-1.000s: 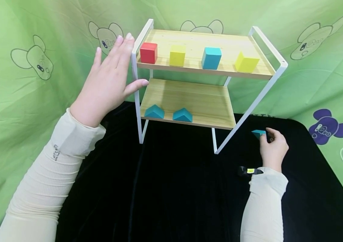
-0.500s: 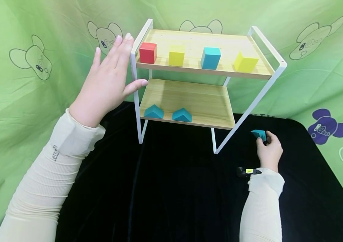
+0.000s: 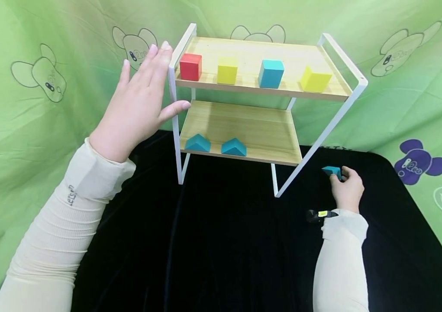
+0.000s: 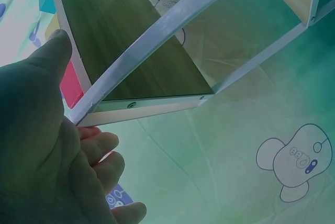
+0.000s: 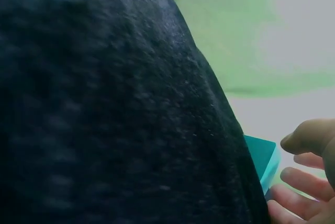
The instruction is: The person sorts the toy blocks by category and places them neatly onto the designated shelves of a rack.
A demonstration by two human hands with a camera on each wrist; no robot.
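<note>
My left hand (image 3: 139, 104) lies flat against the left white frame of the two-tier wooden shelf (image 3: 172, 86), fingers straight and thumb on the upright; the left wrist view shows the palm (image 4: 36, 145) on the frame bar (image 4: 157, 30). My right hand (image 3: 347, 188) pinches a teal block (image 3: 331, 171) low over the black cloth, right of the shelf's front leg; the same teal block (image 5: 261, 156) shows beside the fingertips (image 5: 301, 182). Two teal roof-shaped blocks (image 3: 197, 143) (image 3: 233, 147) sit on the lower board.
The top board carries a red cube (image 3: 190, 66), a yellow cube (image 3: 227, 71), a teal cube (image 3: 271, 73) and another yellow block (image 3: 315, 80). A black cloth (image 3: 224, 242) covers the table. Green printed fabric (image 3: 30, 86) hangs all round.
My right hand has closed tighter round the teal block and drawn slightly left and up. The left hand has stayed on the shelf frame.
</note>
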